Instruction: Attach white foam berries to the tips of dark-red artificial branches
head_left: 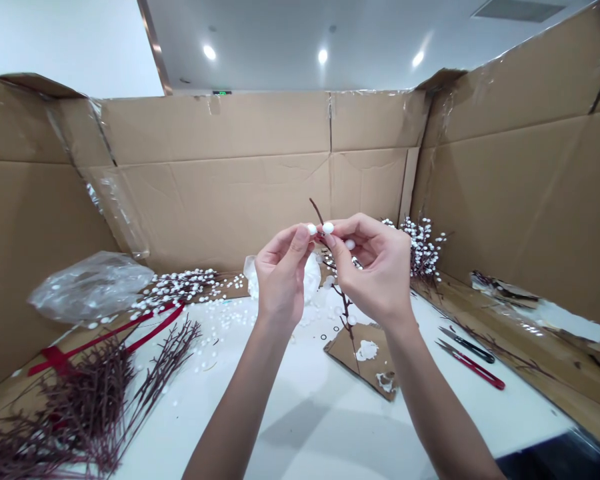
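Note:
Both hands are raised over the white table (pixel 305 413). My left hand (pixel 281 277) pinches a small white foam ball (pixel 312 229) between thumb and forefinger. My right hand (pixel 375 267) pinches a thin dark red twig (pixel 316 208) that carries white foam balls (pixel 328 227), and the twig's stem hangs down below the hands. The two fingertips nearly touch at the twig's upper part.
A bundle of bare dark red twigs (pixel 90 407) lies at front left with a red ribbon (pixel 130 327). Finished beaded branches (pixel 180 287) and a plastic bag (pixel 90 287) lie behind. A cardboard scrap with white glue (pixel 365 360), cutters (pixel 473 363) and more beaded branches (pixel 423 250) are right. Cardboard walls surround.

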The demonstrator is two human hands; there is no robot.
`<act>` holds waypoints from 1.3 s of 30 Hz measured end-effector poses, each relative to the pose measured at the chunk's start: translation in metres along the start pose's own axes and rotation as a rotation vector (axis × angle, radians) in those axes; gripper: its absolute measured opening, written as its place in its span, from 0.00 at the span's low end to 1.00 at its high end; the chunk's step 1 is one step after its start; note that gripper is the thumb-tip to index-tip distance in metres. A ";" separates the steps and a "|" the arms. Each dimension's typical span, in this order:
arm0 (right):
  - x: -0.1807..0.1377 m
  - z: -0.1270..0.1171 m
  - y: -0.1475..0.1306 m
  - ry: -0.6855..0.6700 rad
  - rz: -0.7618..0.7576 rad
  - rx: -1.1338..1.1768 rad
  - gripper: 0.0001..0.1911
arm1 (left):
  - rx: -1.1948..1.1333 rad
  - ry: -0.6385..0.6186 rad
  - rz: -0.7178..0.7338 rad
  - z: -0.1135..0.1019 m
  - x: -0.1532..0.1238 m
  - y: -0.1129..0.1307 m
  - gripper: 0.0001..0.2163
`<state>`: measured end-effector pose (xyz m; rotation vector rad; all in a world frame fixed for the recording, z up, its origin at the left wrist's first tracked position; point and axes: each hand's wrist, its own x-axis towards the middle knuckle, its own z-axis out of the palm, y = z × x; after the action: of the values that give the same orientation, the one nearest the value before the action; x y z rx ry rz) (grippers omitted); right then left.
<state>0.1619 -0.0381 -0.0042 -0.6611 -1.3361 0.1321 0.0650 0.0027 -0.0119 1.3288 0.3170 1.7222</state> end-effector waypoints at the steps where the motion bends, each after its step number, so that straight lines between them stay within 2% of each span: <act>1: 0.000 0.000 0.000 0.004 -0.006 -0.006 0.04 | -0.019 0.003 0.001 0.000 0.000 0.000 0.05; 7: -0.001 0.001 0.001 0.011 -0.016 -0.020 0.04 | -0.145 0.013 -0.024 0.003 0.000 -0.001 0.04; 15: -0.002 0.002 0.002 0.022 -0.047 -0.051 0.04 | -0.194 0.019 -0.006 0.006 -0.001 -0.002 0.05; 27: -0.002 0.003 0.004 0.035 -0.106 -0.033 0.05 | -0.116 -0.001 0.037 0.005 0.000 0.004 0.07; 32: -0.002 0.004 0.005 0.038 -0.117 -0.050 0.06 | -0.058 0.035 0.057 0.006 -0.002 0.004 0.07; 39: -0.002 0.005 0.006 0.056 -0.134 -0.064 0.07 | -0.031 0.025 0.120 0.005 -0.003 0.002 0.04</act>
<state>0.1586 -0.0320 -0.0086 -0.6232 -1.3301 -0.0374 0.0686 -0.0027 -0.0107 1.3280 0.2274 1.8369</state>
